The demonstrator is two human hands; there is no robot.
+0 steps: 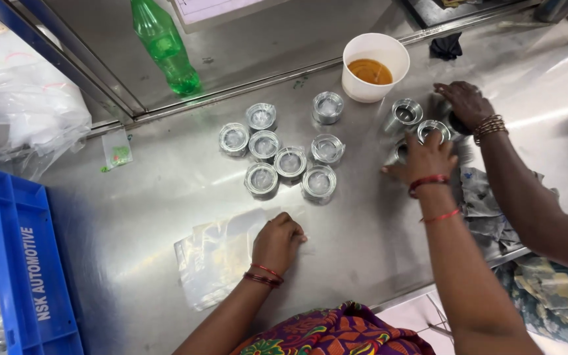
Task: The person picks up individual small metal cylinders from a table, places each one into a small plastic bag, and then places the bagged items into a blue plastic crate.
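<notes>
My left hand rests with curled fingers on the top edge of a clear plastic bag that lies flat on the steel table. My right hand reaches to the right and closes over a small shiny metal cup. Two more cups stand just beyond its fingers. Several identical metal cups stand grouped in the middle of the table. A co-worker's hand with bangles comes in from the right and touches the cups farthest right.
A white bucket of amber liquid stands behind the cups. A green bottle stands at the back left. A blue crate sits at the left edge and a white plastic bag behind it. Grey cloth lies at the right.
</notes>
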